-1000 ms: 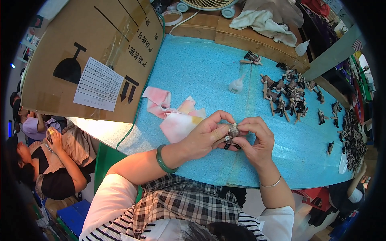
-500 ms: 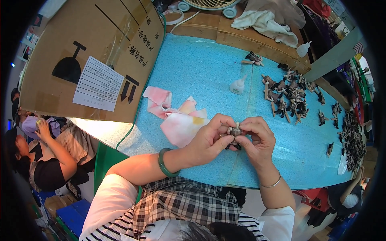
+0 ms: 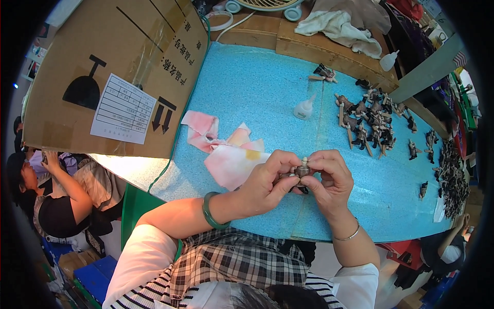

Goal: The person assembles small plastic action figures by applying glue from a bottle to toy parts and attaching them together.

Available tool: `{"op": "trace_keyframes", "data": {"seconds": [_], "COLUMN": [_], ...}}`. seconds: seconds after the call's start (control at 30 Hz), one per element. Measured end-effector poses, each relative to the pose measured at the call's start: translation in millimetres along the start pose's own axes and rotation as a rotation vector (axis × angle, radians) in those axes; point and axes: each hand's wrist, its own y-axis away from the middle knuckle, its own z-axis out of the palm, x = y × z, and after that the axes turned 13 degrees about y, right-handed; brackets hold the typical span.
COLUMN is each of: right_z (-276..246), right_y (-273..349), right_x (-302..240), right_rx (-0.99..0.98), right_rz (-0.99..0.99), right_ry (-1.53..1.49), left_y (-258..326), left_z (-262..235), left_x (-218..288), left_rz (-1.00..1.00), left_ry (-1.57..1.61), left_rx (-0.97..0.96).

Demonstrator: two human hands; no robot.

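Left hand [image 3: 257, 189] and right hand [image 3: 332, 186], fingertips clamped on small figurine [image 3: 302, 170], pink-stained cloth [image 3: 229, 165] left of fingers.

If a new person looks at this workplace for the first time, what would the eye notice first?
Probably the large cardboard box at the upper left, with the bright blue tabletop to its right. Near the middle, the left hand and right hand hold a small brownish figurine. To the right, a loose heap of figurines lies on the tabletop.

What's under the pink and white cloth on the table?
Blue tabletop shows around the pink and white cloth. Anything directly beneath it is covered, so I can't tell.
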Motion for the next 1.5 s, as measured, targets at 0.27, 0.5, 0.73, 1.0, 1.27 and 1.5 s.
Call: {"op": "trace_keyframes", "data": {"seconds": [0.27, 0.5, 0.73, 1.0, 1.27, 1.5], "right_z": [1, 0, 0, 1, 1, 5], "right_y": [0, -1, 0, -1, 0, 1], "right_x": [1, 1, -3, -2, -4, -4], "right_rx": [0.013, -0.001, -0.009, 0.024, 0.007, -0.027], "right_rz": [-0.026, -0.098, -0.051, -0.089, -0.089, -0.07], "right_ry": [0.024, 0.116, 0.09, 0.117, 0.126, 0.104], "left_y": [0, 1, -2, -1, 1, 4], "left_z": [2, 1, 1, 4, 3, -1], "left_x": [0, 6, 9, 6, 3, 5], "left_rz": [0.021, -0.031, -0.044, -0.025, 0.001, -0.019], "left_ry": [0.037, -0.022, 0.0, 0.038, -0.007, -0.098], "left_rx": [0.02, -0.002, -0.016, 0.035, 0.033, 0.014]}}
